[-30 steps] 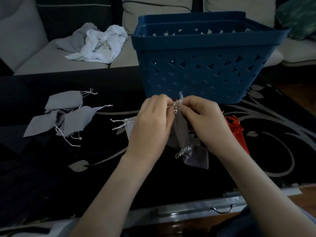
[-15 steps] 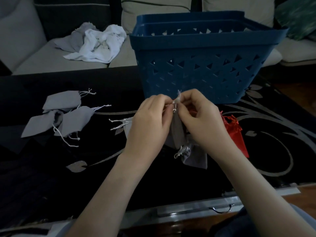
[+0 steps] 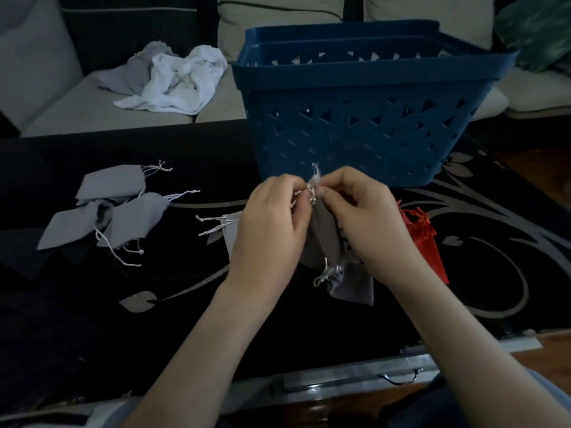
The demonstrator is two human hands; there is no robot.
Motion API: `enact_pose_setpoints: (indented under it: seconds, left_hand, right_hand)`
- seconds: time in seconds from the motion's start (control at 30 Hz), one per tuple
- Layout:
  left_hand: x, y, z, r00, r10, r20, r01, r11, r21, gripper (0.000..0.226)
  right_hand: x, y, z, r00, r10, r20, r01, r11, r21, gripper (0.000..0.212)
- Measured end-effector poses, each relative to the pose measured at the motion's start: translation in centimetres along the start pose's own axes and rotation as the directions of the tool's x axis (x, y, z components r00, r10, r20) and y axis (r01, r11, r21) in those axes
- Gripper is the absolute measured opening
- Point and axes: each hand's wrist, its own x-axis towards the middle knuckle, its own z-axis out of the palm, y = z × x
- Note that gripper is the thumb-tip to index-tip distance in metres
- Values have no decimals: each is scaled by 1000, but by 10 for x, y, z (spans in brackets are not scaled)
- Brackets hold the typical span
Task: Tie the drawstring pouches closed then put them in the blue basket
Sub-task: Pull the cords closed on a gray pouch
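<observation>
Two hands meet low over the black table (image 3: 92, 304); the left hand (image 3: 268, 230) and the right hand (image 3: 361, 223) each pinch the white drawstring (image 3: 311, 189) at the gathered mouth of a dull grey cloth pouch (image 3: 323, 239), which hangs limp between the palms, its frayed cord ends sticking up. Under it lies a second grey pouch (image 3: 352, 288), its cord knotted; a pale pouch (image 3: 230, 233) shows behind the left hand; a red pouch (image 3: 423, 242) lies to the right; three flat grey pouches (image 3: 136, 217) lie at left with loose cords. Just beyond the hands stands the blue basket (image 3: 370, 118) with triangular cut-outs; farther off, a white cloth (image 3: 173, 84) lies on the sofa (image 3: 61, 112).
</observation>
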Motion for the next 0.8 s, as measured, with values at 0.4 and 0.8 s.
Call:
enact_pose_setpoints:
  seconds: [0.4,0.8]
  left_hand:
    - [4,0,-7,986,-95,-139,106,992,76,19]
    - [4,-3,-3,986,87,-141,-63,984,168,14]
  right_hand:
    - [-1,-3,3,998,-1,67,4,999,-45,9]
    - [-1,-1,6,995,41,93,-52,991,123,11]
